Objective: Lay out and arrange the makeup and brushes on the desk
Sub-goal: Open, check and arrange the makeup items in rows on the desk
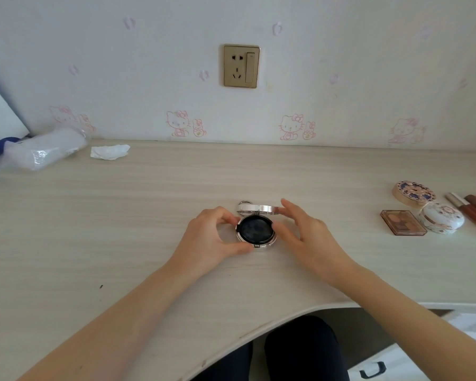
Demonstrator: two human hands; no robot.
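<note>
A round silver compact sits on the middle of the pale wooden desk, its lid raised and a dark puff showing inside. My left hand grips the compact's base from the left, thumb at the front rim and fingers at the back. My right hand holds the compact from the right, its fingertips on the lid's edge and its thumb against the base. At the right lie a patterned round compact, a white floral case, an eyeshadow palette and several brushes.
A clear plastic bag and a crumpled tissue lie at the back left by the wall. A wall socket sits above the desk. The desk's front edge curves inward over my legs; a drawer handle shows at the lower right.
</note>
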